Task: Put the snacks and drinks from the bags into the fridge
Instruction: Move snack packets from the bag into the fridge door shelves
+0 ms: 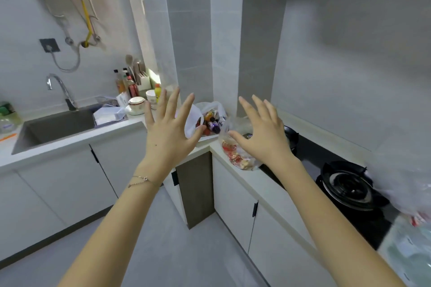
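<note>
Two bags sit in the counter corner, both full as far as we can see. White bag at the back, mouth open, bottles and packets showing inside, a purple-labelled bottle on top. Clear bag just beside it toward the hob, red-and-white packets within; contents too blurred to name.

We see our left hand raised in front of the white bag, fingers spread wide, holding nothing. Right hand likewise splayed and empty, hovering over the clear bag; whether the thumb touches the plastic we cannot tell.

Outward: counter runs left to the sink with its tap. A bowl, a cup and sauce bottles crowd the back wall near the corner. To the right, a black hob with two burners. More crumpled plastic at the far right edge, blurred; possibly another bag, we cannot say.

Fridge: not in view.

Progress, by our reading: at the very start. Nothing is in either hand and both bags look packed. All remains to be done: grasp the bags or their items, carry them to the fridge, load it. We judge the reach for the bags to be the step in hand.
</note>
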A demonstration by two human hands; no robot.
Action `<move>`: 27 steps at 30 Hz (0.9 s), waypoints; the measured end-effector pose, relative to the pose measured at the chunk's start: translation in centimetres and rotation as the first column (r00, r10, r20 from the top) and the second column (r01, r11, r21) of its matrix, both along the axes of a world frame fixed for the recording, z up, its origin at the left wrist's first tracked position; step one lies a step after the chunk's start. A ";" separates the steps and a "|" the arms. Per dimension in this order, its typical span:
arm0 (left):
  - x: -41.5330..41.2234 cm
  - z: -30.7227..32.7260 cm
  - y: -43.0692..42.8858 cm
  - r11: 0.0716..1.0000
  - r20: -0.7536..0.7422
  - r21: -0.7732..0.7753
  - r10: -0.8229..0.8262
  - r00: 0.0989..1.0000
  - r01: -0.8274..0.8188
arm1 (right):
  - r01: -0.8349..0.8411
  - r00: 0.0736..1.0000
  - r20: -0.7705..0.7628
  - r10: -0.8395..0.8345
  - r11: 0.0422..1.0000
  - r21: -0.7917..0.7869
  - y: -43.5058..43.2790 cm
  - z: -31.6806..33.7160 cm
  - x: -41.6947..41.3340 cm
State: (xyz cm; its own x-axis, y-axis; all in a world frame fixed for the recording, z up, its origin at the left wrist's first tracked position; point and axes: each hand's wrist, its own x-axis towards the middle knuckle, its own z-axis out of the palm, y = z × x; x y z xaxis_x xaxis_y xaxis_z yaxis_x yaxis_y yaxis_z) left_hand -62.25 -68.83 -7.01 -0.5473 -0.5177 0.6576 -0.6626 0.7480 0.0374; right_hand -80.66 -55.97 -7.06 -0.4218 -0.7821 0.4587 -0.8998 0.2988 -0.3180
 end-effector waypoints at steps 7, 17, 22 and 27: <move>-7.9 -5.3 -7.4 0.990 0.085 0.110 -0.101 0.991 0.091 | 0.115 0.990 0.074 -0.122 0.989 0.089 -6.8 -3.8 -5.2; -17.9 -12.0 -16.3 0.941 0.132 0.259 -0.259 0.957 0.219 | 0.257 0.951 0.111 -0.289 0.938 0.233 -11.6 -10.0 -13.4; -23.3 -15.2 -19.7 0.916 0.155 0.330 -0.293 0.944 0.230 | 0.265 0.936 0.150 -0.318 0.918 0.294 -14.1 -13.4 -18.9; -29.7 -18.9 -23.0 0.902 0.233 0.399 -0.272 0.934 0.163 | 0.220 0.938 0.189 -0.292 0.919 0.326 -17.4 -16.5 -25.1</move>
